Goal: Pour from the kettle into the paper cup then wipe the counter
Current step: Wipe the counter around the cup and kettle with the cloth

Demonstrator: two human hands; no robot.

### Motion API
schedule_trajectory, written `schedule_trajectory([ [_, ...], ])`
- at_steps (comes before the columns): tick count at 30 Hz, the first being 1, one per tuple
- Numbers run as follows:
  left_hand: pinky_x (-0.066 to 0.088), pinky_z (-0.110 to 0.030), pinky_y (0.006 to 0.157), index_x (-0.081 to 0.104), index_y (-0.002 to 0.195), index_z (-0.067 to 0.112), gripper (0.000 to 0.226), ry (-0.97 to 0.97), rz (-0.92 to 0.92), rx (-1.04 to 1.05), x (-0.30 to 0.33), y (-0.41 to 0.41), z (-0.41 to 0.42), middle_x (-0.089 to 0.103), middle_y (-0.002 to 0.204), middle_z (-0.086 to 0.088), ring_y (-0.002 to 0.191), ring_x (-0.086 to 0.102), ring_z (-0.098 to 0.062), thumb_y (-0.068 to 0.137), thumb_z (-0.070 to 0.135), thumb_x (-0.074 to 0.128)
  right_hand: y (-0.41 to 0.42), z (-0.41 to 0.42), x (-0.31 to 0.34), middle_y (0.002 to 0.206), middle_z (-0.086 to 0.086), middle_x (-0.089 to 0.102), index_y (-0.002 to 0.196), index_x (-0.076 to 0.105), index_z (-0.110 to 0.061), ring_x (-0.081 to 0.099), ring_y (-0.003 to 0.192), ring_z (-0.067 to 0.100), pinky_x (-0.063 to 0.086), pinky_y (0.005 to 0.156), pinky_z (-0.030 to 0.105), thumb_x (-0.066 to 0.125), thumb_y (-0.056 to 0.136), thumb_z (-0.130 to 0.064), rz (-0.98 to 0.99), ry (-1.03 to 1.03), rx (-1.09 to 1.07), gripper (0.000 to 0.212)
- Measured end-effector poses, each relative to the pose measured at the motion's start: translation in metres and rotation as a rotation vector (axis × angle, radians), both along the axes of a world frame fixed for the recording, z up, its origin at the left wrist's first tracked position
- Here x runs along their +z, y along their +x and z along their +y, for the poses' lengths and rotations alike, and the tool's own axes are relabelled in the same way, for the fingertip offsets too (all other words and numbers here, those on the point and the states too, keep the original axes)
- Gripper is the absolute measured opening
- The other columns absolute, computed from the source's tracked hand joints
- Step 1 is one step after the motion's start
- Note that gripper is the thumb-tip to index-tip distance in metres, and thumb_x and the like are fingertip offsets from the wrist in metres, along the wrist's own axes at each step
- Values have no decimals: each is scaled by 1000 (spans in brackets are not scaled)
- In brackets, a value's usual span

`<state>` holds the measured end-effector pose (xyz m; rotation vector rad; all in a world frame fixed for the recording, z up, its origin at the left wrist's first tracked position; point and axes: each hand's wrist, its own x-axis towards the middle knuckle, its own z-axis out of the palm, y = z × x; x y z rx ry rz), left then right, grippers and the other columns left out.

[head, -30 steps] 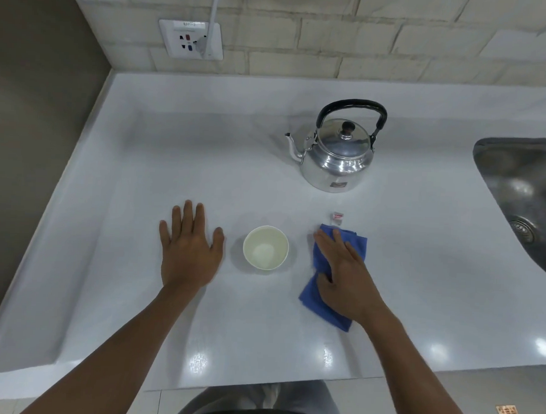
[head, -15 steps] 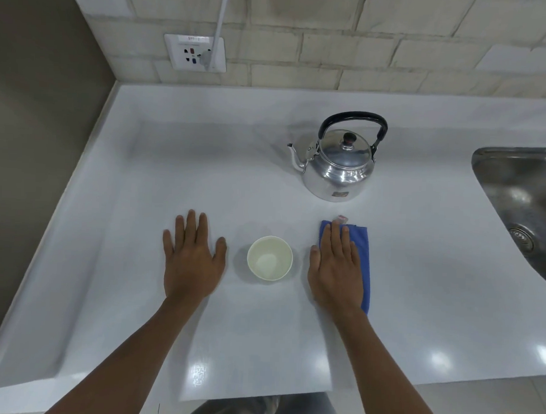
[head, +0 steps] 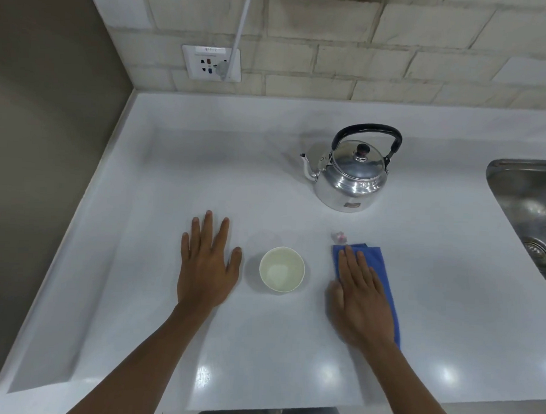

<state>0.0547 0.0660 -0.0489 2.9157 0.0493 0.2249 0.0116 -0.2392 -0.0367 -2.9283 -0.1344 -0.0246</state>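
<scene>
A shiny steel kettle point(head: 353, 175) with a black handle stands upright at the back of the white counter point(head: 204, 173), spout pointing left. An open paper cup point(head: 281, 269) stands in front of it, between my hands. My left hand point(head: 206, 266) lies flat on the counter just left of the cup, fingers spread, holding nothing. My right hand point(head: 360, 298) lies flat, palm down, on a folded blue cloth point(head: 382, 266) to the right of the cup; it covers most of the cloth without gripping it.
A small crumpled wrapper point(head: 338, 236) lies just beyond the cloth. A steel sink point(head: 525, 203) is set into the counter at the right edge. A wall socket point(head: 211, 63) with a plugged cable is on the tiled back wall. A side wall bounds the counter on the left.
My right hand turned the slanted, rumpled cloth straight and now rests flat on it, a little nearer to me. The left hand, cup and kettle have not moved; my head shifted slightly.
</scene>
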Motion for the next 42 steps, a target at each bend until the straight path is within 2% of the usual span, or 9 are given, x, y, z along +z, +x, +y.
schedule_trajectory([
  [7, 14, -55, 126, 27, 160, 23, 69, 58, 64, 10, -1, 1, -1, 13, 170, -10, 157, 8, -34, 101, 58, 27, 73, -4, 4, 166, 3, 9, 158, 12, -10, 7, 152, 24, 6, 123, 38, 7, 90, -36, 64, -53, -226, 73],
  [11, 14, -55, 125, 31, 159, 22, 68, 53, 51, 11, 0, 2, -2, 20, 169, -11, 156, 14, -35, 100, 57, 28, 54, 15, 7, 165, -1, 6, 159, 10, -13, 3, 153, 21, -1, 122, 32, 9, 91, -38, 65, -3, -67, 72],
  [15, 15, -56, 125, 33, 158, 21, 68, 50, 31, 6, -1, 2, -2, 25, 167, -12, 155, 17, -36, 101, 57, 31, 16, 8, 4, 163, 0, 15, 157, 21, -12, 13, 152, 20, 11, 122, 35, 23, 97, -35, 25, 31, 77, 64],
  [17, 14, -56, 125, 34, 158, 21, 67, 51, 24, 9, -1, 1, -2, 25, 167, -12, 155, 17, -36, 101, 57, 32, 19, -9, 2, 164, 2, 17, 157, 21, -10, 15, 152, 22, 13, 122, 39, 22, 97, -36, 8, 12, 16, 65],
  [21, 14, -55, 125, 33, 158, 22, 67, 70, 17, 18, -2, 2, -3, 26, 167, -11, 156, 17, -34, 101, 57, 31, 50, -17, 4, 166, 5, 5, 159, 6, -11, -1, 153, 23, 3, 123, 45, 16, 96, -43, 48, -71, -253, 71],
  [24, 14, -55, 125, 34, 158, 22, 67, 70, 12, 24, -3, 2, -4, 26, 167, -11, 156, 17, -34, 101, 57, 32, 68, -3, 3, 166, 8, 6, 158, 6, -7, -1, 152, 26, 6, 123, 47, 15, 94, -45, 70, -68, -317, 75],
  [30, 15, -56, 125, 36, 157, 21, 67, 64, -4, 17, -4, 1, -3, 28, 166, -12, 155, 19, -36, 101, 57, 33, 47, 31, 6, 166, 6, 4, 158, 9, -9, 1, 153, 23, 6, 124, 41, 15, 94, -38, 62, -40, -122, 71],
  [35, 14, -55, 125, 33, 158, 22, 68, 56, 12, 17, -6, 1, -1, 25, 167, -10, 156, 17, -34, 101, 58, 31, 0, 6, 5, 161, 8, 24, 154, 28, -6, 22, 150, 27, 18, 119, 44, 27, 93, -31, -4, -17, 54, 67],
  [42, 13, -55, 125, 31, 158, 24, 68, 55, 36, 30, -2, 1, -2, 24, 168, -9, 156, 15, -33, 100, 60, 28, 18, 3, 5, 166, 8, 7, 158, 7, -9, 2, 153, 23, 7, 124, 43, 18, 91, -34, 75, -46, -237, 73],
])
